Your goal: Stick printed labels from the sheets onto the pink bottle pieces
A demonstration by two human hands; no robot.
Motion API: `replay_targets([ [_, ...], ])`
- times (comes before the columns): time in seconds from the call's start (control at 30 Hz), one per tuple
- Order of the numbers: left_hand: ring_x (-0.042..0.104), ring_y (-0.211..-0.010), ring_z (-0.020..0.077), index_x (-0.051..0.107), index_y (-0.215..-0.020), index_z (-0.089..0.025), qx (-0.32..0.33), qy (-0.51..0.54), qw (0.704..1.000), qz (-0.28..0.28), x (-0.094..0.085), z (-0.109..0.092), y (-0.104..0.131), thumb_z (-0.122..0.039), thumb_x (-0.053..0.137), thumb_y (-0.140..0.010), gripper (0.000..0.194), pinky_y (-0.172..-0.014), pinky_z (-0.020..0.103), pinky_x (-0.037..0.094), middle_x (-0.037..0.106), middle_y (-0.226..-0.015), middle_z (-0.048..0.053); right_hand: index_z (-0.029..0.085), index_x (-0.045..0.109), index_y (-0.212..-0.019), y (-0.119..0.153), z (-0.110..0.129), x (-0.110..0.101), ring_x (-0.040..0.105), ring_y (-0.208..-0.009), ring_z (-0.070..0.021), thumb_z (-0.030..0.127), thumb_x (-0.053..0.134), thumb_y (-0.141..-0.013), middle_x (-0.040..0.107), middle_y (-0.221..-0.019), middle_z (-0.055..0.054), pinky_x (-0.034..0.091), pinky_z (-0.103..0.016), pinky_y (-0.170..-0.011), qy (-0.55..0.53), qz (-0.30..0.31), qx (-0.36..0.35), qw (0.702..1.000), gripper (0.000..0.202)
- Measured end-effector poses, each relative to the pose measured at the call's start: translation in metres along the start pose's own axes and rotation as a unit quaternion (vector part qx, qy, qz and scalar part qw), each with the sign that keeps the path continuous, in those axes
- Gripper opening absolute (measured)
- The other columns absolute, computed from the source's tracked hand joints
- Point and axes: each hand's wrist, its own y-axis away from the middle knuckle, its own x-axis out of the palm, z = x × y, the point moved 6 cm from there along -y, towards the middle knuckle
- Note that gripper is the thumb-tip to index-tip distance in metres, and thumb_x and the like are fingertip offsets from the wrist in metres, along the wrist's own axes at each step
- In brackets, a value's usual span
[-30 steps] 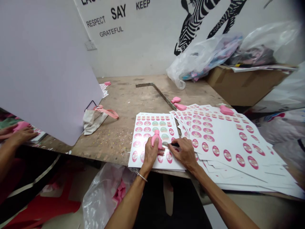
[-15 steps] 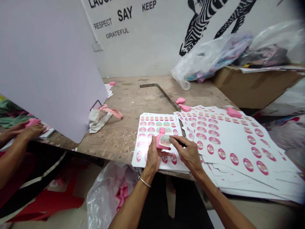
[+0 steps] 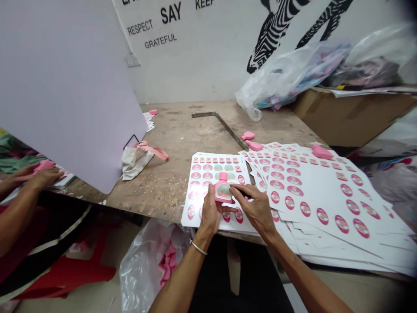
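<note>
My left hand (image 3: 211, 214) is closed around the lower left side of a small pink bottle-shaped piece (image 3: 223, 176), holding it upright over the sticker sheets. A pale green label (image 3: 223, 191) lies against the front face of the piece. At the label's right edge are the pinched thumb and forefinger of my right hand (image 3: 256, 206). A slim dark tool (image 3: 246, 194) sticks out between the fingers of that hand; its tip is hidden. Beneath both hands is a stack of sticker sheets (image 3: 190, 195) with pink ovals and a few green labels.
More printed sheets (image 3: 316, 191) spread to the right, with pink pieces (image 3: 322, 152) on and near them. A bent metal bar (image 3: 224, 126) and a cloth pouch (image 3: 137, 163) lie on the table. A large pale board (image 3: 71, 87) stands left, beside a co-worker's hands (image 3: 45, 174).
The green label, earlier tilted out past the right side of the pink piece in my right fingers, now lies over its front face. My left hand keeps its grip.
</note>
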Motion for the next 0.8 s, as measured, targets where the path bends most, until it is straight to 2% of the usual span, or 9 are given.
replay_targets([
  [0.17,0.066,-0.080,0.0198,0.061,-0.103,-0.013,0.009,-0.024,1.000,0.012,0.005,-0.004,0.001,-0.062,0.052,-0.082,0.054,-0.056,0.025,0.057,0.066,-0.098,0.011,0.023,0.071,-0.096,0.002,0.007,0.001,0.056,-0.075,-0.0169,0.040,0.057,-0.087,0.067,-0.080,-0.004,0.042,-0.032,-0.071,0.108,-0.011,-0.060,0.992,0.023],
  [0.27,0.065,-0.075,0.0147,0.056,-0.105,-0.017,0.042,-0.069,0.997,0.004,0.007,-0.009,0.004,-0.050,0.064,-0.079,0.043,-0.059,0.024,0.058,0.063,-0.098,0.006,0.022,0.069,-0.103,0.001,0.011,0.002,0.054,-0.077,-0.0195,0.039,0.051,-0.091,0.064,-0.077,-0.005,0.036,-0.034,-0.070,0.253,0.012,-0.123,0.960,0.027],
  [0.37,0.063,-0.072,0.0131,0.054,-0.103,-0.017,0.063,-0.089,0.994,-0.012,0.006,-0.013,0.009,-0.047,0.061,-0.082,0.037,-0.058,0.023,0.057,0.063,-0.092,0.005,0.018,0.066,-0.108,-0.006,0.001,-0.010,0.053,-0.081,-0.0239,0.038,0.046,-0.093,0.063,-0.080,-0.010,0.034,-0.037,-0.070,0.366,0.000,-0.094,0.926,0.032],
  [0.4,0.063,-0.072,0.0134,0.054,-0.102,-0.017,0.063,-0.090,0.994,-0.013,0.006,-0.014,0.011,-0.048,0.058,-0.084,0.037,-0.057,0.023,0.057,0.064,-0.092,0.005,0.016,0.064,-0.110,-0.009,-0.004,-0.016,0.053,-0.083,-0.0254,0.039,0.046,-0.092,0.063,-0.083,-0.012,0.035,-0.038,-0.072,0.366,-0.017,-0.068,0.928,0.034],
  [0.47,0.064,-0.072,0.0148,0.055,-0.101,-0.016,0.048,-0.088,0.995,-0.016,0.007,-0.013,0.014,-0.053,0.056,-0.084,0.041,-0.056,0.023,0.056,0.065,-0.093,0.007,0.015,0.057,-0.119,-0.012,-0.009,-0.021,0.054,-0.094,-0.0276,0.045,0.053,-0.087,0.063,-0.100,-0.015,0.040,-0.040,-0.078,0.285,-0.025,-0.030,0.958,0.044],
  [0.53,0.065,-0.071,0.0170,0.057,-0.102,-0.015,0.016,-0.087,0.995,-0.039,0.007,-0.007,0.016,-0.061,0.053,-0.081,0.051,-0.053,0.023,0.054,0.065,-0.089,0.008,0.016,0.045,-0.132,-0.010,-0.006,-0.011,0.053,-0.107,-0.0280,0.050,0.064,-0.077,0.057,-0.121,-0.015,0.043,-0.041,-0.087,0.145,0.017,-0.012,0.989,0.067],
  [0.6,0.066,-0.068,0.0190,0.059,-0.102,-0.014,-0.008,-0.086,0.994,-0.072,0.006,-0.003,0.017,-0.070,0.048,-0.078,0.062,-0.050,0.024,0.052,0.066,-0.082,0.009,0.019,0.038,-0.136,-0.006,-0.003,0.006,0.053,-0.113,-0.0268,0.051,0.070,-0.069,0.052,-0.130,-0.014,0.046,-0.040,-0.089,0.034,0.064,0.025,0.997,0.080],
  [0.73,0.063,-0.060,0.0180,0.061,-0.100,-0.015,0.004,-0.129,0.988,-0.083,-0.007,-0.012,0.028,-0.068,0.057,-0.074,0.060,-0.048,0.025,0.050,0.066,-0.075,0.007,0.021,0.044,-0.131,-0.018,-0.014,0.025,0.057,-0.111,-0.0240,0.049,0.067,-0.073,0.055,-0.128,-0.012,0.050,-0.037,-0.088,-0.032,0.099,0.077,0.992,0.068],
  [0.8,0.059,-0.051,0.0156,0.063,-0.098,-0.018,-0.012,-0.178,0.981,-0.076,-0.029,-0.023,0.044,-0.063,0.063,-0.071,0.052,-0.046,0.026,0.048,0.066,-0.069,0.004,0.022,0.048,-0.127,-0.045,-0.034,0.017,0.060,-0.107,-0.0211,0.049,0.061,-0.079,0.059,-0.124,-0.009,0.050,-0.034,-0.087,0.037,0.114,0.080,0.990,0.057],
])
